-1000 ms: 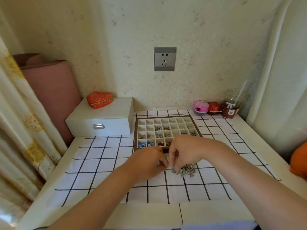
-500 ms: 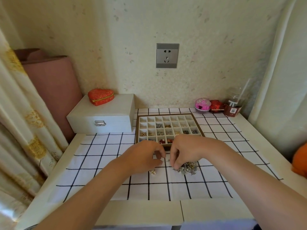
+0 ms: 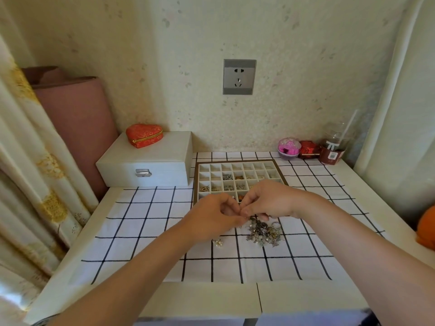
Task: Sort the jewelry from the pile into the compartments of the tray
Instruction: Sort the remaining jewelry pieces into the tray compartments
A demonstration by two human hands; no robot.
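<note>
One table (image 3: pixel 211 300) carries one checked cloth (image 3: pixel 146 231), and on the cloth's far edge, just right of one white box (image 3: pixel 150 158), sits the single tray (image 3: pixel 195 182). Its grid shows seven columns and at least four rows, with the nearest cells hidden behind the hands. The far row of seven looks bare. Roughly nine or ten cells in the middle rows hold small metal pieces, and one near cell holds something reddish. So the sort looks well begun but, by my reading, less than half done, since most cells are unfilled. Two hands meet between tray and pile. The left hand (image 3: pixel 211 217) and right hand (image 3: pixel 270 201) are both curled, with thumbs and forefingers brought tip to tip. Together they appear to pinch one thin dark piece (image 3: pixel 253 217) just above the pile's far edge. What kind of piece it is I cannot tell. One pile (image 3: pixel 263 232) of tangled silver and bronze jewelry lies on the cloth just below the right hand, too knotted to count, and all of it is left to sort. One ring (image 3: pixel 275 224) rests at its far right edge. One pearl cluster (image 3: pixel 217 242) lies apart to the left, below the left hand.
</note>
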